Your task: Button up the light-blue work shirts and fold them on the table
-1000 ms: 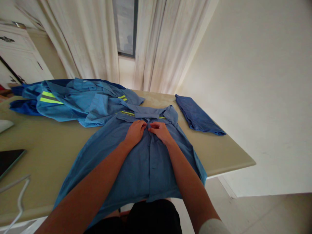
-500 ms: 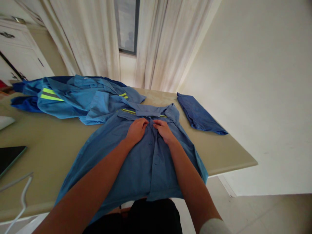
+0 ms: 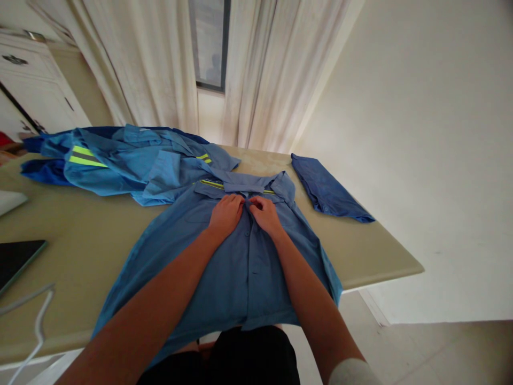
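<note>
On a beige table (image 3: 372, 251), left hand (image 3: 226, 215) and right hand (image 3: 264, 215) angle inward, fingers (image 3: 254, 203) pinching a blue shirt (image 3: 248, 278).

Black shorts (image 3: 248, 358), pale grey sleeve (image 3: 352, 372) near right elbow.

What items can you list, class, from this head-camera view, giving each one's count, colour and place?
work shirt: 1, mid-blue, spread on the table in front of the person
striped work garment: 1, blue with yellow reflective bands, crumpled at the table's far left
folded garment: 1, dark blue, far right of the table
table: 1, beige, under the garments
tablet: 1, black, left table edge
cable: 1, white, lower left
curtains: 2, white, beyond the table
cabinet: 1, white, upper left
left hand: 1, on the shirt's upper front
right hand: 1, beside it, at the shirt's button strip
</note>
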